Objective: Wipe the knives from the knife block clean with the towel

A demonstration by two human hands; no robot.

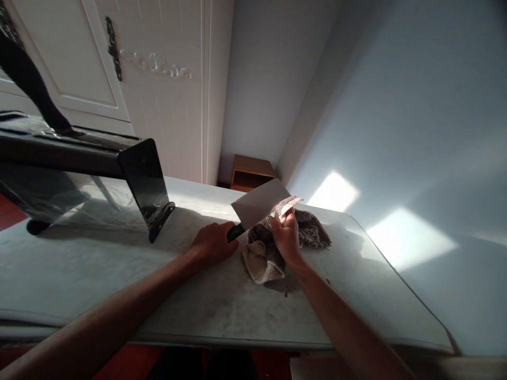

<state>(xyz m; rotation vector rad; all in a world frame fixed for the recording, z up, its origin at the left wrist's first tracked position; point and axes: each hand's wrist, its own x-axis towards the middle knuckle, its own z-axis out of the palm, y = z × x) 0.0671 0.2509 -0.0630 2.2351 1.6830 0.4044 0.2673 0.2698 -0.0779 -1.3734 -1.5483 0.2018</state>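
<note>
My left hand [214, 243] is wrapped round the dark handle of a cleaver [257, 203], whose wide flat blade tilts up and to the right above the table. In my right hand [285, 236] is a brown and beige towel [265, 261], its top fold pinched between thumb and fingers. That fold lies against the blade's right edge, and the rest of the cloth hangs in a crumpled heap on the tabletop. Whether the cloth also wraps behind the blade is hidden.
A knife block [144, 182] with clear sides and a dark-handled knife stands at the left on the pale table [190, 306]. White cabinet doors [166, 105] rise behind it. Beyond the table is a small brown wooden cabinet [253, 166]; a wall [415, 132] borders the right side.
</note>
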